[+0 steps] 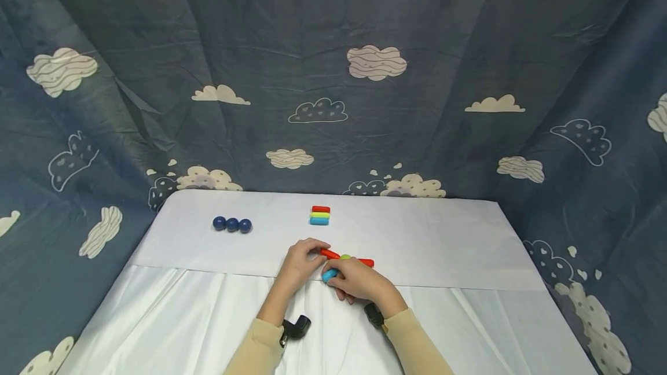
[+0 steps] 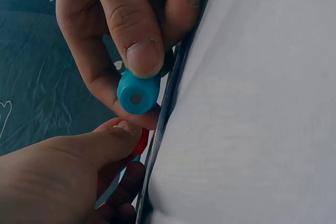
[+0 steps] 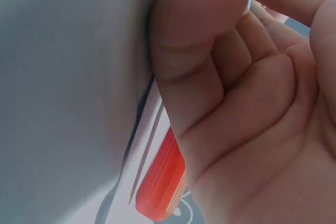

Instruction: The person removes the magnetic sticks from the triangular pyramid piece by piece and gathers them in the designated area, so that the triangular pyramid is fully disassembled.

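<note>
My right hand pinches a short blue rod between thumb and fingers. A small grey disc marks the rod's end, facing the camera in the left wrist view. My left hand holds the near end of a red rod between thumb and fingers. Just past the right hand lie a yellow-green piece, partly hidden by that hand, and a second red rod. In the right wrist view a red rod shows beside the right palm.
Farther back on the white-covered table, a red rod, a yellow-green rod and a blue rod lie side by side. Three dark blue balls sit in a row at the left. A cloud-patterned curtain hangs behind.
</note>
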`<state>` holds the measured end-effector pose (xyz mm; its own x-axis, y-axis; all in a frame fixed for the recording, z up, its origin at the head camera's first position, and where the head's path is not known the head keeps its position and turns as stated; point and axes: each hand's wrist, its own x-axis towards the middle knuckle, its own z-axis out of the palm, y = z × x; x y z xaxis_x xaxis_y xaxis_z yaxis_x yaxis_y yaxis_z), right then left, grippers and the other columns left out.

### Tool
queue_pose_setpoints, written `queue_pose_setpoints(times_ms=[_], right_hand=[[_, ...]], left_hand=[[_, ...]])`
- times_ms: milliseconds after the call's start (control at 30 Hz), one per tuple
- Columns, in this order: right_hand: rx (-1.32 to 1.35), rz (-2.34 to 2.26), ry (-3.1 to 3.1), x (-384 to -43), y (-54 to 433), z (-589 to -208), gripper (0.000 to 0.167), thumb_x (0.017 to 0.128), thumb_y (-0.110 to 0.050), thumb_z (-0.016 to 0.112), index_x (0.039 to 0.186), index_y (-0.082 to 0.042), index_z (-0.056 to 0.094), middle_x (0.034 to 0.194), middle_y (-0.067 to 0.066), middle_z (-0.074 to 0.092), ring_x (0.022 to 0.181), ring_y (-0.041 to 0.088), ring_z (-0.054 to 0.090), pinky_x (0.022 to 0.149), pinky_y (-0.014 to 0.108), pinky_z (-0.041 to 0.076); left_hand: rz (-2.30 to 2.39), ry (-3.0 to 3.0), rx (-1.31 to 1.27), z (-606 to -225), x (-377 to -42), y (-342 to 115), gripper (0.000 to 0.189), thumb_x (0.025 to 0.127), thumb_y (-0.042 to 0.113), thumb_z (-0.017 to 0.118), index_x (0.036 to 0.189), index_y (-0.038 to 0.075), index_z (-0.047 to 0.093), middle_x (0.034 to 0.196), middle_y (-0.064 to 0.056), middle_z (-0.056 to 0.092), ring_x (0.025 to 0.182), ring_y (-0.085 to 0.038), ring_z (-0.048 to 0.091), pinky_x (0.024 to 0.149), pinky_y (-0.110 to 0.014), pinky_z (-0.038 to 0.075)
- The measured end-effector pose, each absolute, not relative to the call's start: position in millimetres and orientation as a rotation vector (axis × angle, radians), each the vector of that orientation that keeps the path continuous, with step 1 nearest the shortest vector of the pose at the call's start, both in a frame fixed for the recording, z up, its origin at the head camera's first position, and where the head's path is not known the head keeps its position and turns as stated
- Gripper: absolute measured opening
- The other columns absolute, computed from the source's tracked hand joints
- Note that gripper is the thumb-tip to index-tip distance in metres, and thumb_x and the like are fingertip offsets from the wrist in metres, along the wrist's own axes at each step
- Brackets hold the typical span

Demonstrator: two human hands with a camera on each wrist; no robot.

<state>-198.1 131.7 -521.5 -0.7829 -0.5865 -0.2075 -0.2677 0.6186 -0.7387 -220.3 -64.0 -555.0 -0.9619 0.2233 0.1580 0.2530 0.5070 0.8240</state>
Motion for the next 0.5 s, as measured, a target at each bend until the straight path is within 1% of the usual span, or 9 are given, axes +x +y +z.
queue_pose_setpoints(times_ms=[133, 367, 500], right_hand=[[-0.675, -0.996, 2.415, -198.7, 132.4, -521.9, 0.012, 0.108, -0.013, 0.061, 0.118, -0.015, 0.068, 0.059, -0.003, 0.06, 0.043, 0.01, 0.054, 0.049, 0.023, 0.045], [-0.667, -1.043, 2.353, -201.7, 145.1, -518.7, 0.03, 0.106, -0.009, 0.059, 0.136, -0.013, 0.064, 0.06, -0.002, 0.063, 0.045, 0.012, 0.054, 0.048, 0.027, 0.049], [-0.604, -1.149, 2.362, -207.5, 156.3, -516.0, 0.032, 0.107, -0.013, 0.058, 0.139, -0.014, 0.063, 0.062, -0.001, 0.064, 0.045, 0.012, 0.053, 0.049, 0.026, 0.045]], left_hand=[[-1.436, -2.707, -0.418, -555.5, -220.7, -63.1, 0.02, 0.097, 0.011, 0.075, 0.115, 0.016, 0.08, 0.115, 0.0, 0.078, 0.11, -0.024, 0.067, 0.098, -0.045, 0.054], [-1.415, -2.721, -0.383, -555.8, -220.8, -62.2, 0.019, 0.095, 0.012, 0.078, 0.113, 0.015, 0.081, 0.113, -0.001, 0.078, 0.111, -0.024, 0.068, 0.1, -0.046, 0.055], [-1.408, -2.734, -0.369, -556.0, -219.8, -61.7, 0.019, 0.092, 0.014, 0.082, 0.112, 0.015, 0.081, 0.111, 0.0, 0.078, 0.109, -0.023, 0.067, 0.098, -0.044, 0.055]])
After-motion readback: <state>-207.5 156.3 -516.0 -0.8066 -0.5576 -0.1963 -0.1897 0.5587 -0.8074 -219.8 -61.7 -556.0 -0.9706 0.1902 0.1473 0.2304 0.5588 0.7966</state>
